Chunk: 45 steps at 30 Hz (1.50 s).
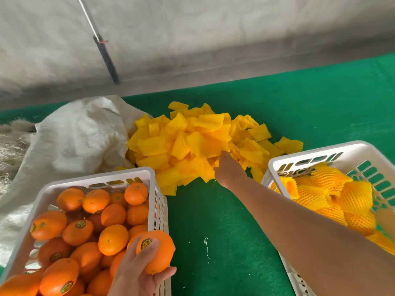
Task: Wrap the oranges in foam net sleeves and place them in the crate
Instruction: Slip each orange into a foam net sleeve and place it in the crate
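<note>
A bare strip of green worktop [213, 221] is left open between the crate of oranges [152, 189] and the crate of wrapped oranges [271, 167] (sleeve pile [192, 142] blocks its far end).

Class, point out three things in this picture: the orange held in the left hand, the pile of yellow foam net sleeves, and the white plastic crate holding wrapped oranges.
Round orange with sticker [157, 252]: head view, its bare skin.
Pile of yellow foam net sleeves [186, 142]: head view, middle of pile.
White plastic crate of wrapped oranges [299, 155]: head view, far rim.

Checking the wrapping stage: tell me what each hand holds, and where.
The left hand cups a bare orange from below, thumb on its sticker. The right hand reaches into the foam net sleeves; whether it grips one cannot be told.
</note>
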### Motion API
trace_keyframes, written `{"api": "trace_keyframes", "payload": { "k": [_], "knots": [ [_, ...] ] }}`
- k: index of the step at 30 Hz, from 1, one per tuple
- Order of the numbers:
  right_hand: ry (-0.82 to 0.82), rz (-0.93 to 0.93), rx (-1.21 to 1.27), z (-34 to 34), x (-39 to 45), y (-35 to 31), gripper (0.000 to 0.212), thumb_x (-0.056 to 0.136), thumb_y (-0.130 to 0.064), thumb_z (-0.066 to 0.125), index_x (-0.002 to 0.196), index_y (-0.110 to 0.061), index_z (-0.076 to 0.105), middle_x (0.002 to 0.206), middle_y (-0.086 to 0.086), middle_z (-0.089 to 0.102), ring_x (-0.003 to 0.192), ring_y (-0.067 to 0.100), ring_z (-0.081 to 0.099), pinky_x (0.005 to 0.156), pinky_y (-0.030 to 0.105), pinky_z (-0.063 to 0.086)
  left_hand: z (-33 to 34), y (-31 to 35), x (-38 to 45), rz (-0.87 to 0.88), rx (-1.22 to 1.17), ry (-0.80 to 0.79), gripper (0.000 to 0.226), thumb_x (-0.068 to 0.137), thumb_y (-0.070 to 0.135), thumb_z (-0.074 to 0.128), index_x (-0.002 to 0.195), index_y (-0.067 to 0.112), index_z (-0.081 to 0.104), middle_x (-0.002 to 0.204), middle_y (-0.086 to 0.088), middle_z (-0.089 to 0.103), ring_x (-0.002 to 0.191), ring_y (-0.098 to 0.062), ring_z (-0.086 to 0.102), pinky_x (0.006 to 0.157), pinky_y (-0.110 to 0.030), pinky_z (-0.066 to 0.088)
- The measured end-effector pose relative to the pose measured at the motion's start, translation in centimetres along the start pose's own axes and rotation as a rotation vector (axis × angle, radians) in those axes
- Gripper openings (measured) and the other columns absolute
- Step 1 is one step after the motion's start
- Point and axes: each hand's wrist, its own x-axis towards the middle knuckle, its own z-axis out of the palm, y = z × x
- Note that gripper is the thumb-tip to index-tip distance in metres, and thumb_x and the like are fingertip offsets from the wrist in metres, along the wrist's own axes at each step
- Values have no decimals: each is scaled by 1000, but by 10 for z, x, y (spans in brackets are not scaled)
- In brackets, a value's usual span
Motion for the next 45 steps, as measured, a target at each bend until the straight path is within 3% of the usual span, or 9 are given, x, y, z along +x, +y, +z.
{"api": "trace_keyframes", "payload": {
  "k": [4,8,10,18,23,33,37,42,45],
  "knots": [
    [265,93,276,-7,-51,-2,27,105,-29,63,128,-16,66,120,9,71,103,31,68,74,33,46,1,-6,-12,45,33,-22,73,69,27,82,138,28,58,138,-17,63,101,-45,76,58,-52,63],
    [291,96,379,-10,-121,-11,10,99,-25,68,96,-27,60,84,-1,66,70,21,61,52,29,36,13,-11,-38,93,218,-129,38,62,55,91,93,36,82,113,-4,79,95,-36,79,67,-50,64],
    [266,65,437,-9,-158,-19,16,97,-28,71,92,-31,56,79,-9,63,64,13,60,47,27,35,16,-14,-48,114,295,-172,55,55,63,96,99,34,82,116,-1,77,97,-33,79,72,-48,65],
    [180,-161,493,-1,-269,-40,24,96,-26,67,111,-45,65,102,-35,64,94,-4,61,75,15,44,2,-16,-72,150,222,-328,67,67,48,88,130,46,67,135,-8,57,101,-41,77,74,-46,64],
    [170,-186,438,8,-299,-44,31,99,-18,65,112,-44,74,104,-29,66,97,-4,60,84,19,45,-18,-19,-77,84,266,-399,66,65,55,85,129,42,73,134,-6,66,107,-35,77,76,-47,61],
    [244,42,397,2,-320,-26,30,96,-14,58,104,-37,75,79,-16,68,58,7,65,50,21,50,-34,-4,-80,216,109,-359,60,77,46,81,133,28,72,138,-11,66,109,-31,77,66,-36,61],
    [295,62,410,-6,-319,-18,23,95,-19,62,102,-38,74,78,-20,68,65,1,66,43,11,42,-16,7,-70,220,87,-324,65,76,42,87,135,25,67,136,-13,66,104,-30,78,65,-36,62],
    [270,67,503,-25,-317,-8,16,102,-33,63,115,-38,70,100,-30,61,71,-4,64,48,6,37,40,43,-53,196,54,-261,74,76,35,88,142,19,59,137,-15,62,98,-32,79,67,-38,63],
    [242,43,555,-34,-316,-1,16,103,-33,63,118,-34,70,106,-24,64,80,-2,63,58,15,38,62,41,-55,163,219,-262,45,90,36,81,130,20,67,136,-14,65,104,-34,77,73,-41,61]
  ]
}}
